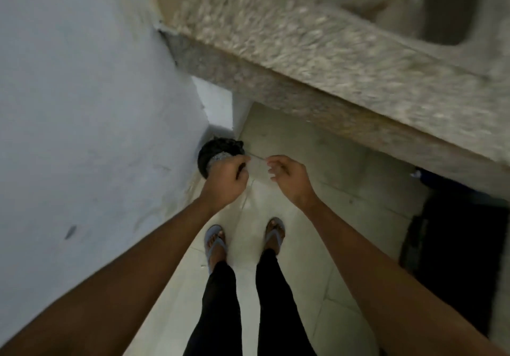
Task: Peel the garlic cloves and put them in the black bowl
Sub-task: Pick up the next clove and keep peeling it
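Note:
No garlic clove or black bowl can be made out in this blurred view. My left hand (227,177) is held out above a round black bin (218,148) that stands on the floor in the corner. Its fingers are curled into a fist, and what lies inside them is hidden. My right hand (287,177) hovers a short way to the right, above the floor tiles. Its fingers hang loosely curled and I see nothing in them. The two hands do not touch.
A speckled stone counter (317,60) runs across the top right, with a sink basin (430,10) set in it. A pale wall (82,93) fills the left. My feet in sandals (216,241) stand on light floor tiles. A dark opening (455,239) lies under the counter at right.

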